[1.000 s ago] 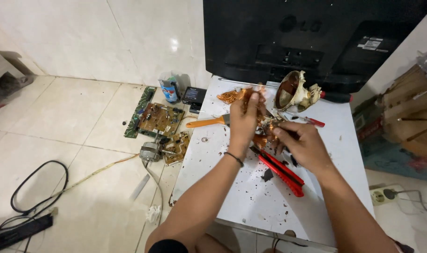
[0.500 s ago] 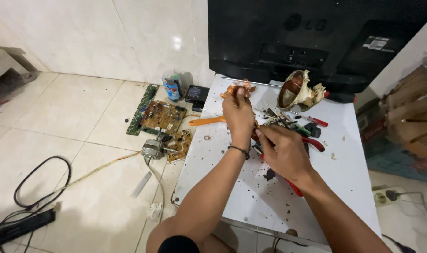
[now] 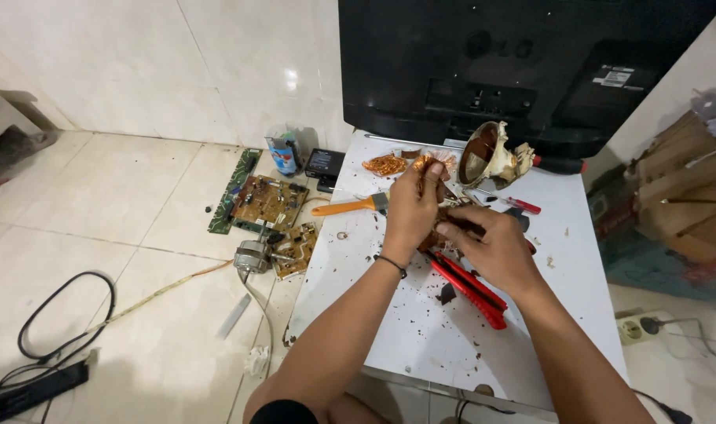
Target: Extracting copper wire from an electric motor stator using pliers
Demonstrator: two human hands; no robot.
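L hand (image 3: 411, 206) raised pinching copper wire (image 3: 430, 166), R hand (image 3: 490, 245) gripping coil (image 3: 440, 228)

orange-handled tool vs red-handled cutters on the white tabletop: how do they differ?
The orange-handled tool has one straight handle; the red-handled cutters have two handles side by side. The orange one lies clear, left of the left hand; the red ones are partly under the right hand. Both lie flat on the white tabletop, untouched.

Count, head view: 2 hands, left (image 3: 411, 206) & right (image 3: 491, 250), both on 1 copper-wound part (image 3: 439, 228). 1 white surface (image 3: 421, 330). 1 orange-handled brush (image 3: 356, 206). 1 red tool (image 3: 469, 282). 1 loose copper wire clump (image 3: 385, 165). Floor: 2 circuit boards (image 3: 270, 201) (image 3: 298, 249), 1 small motor (image 3: 252, 256). 1 black TV (image 3: 523, 63).
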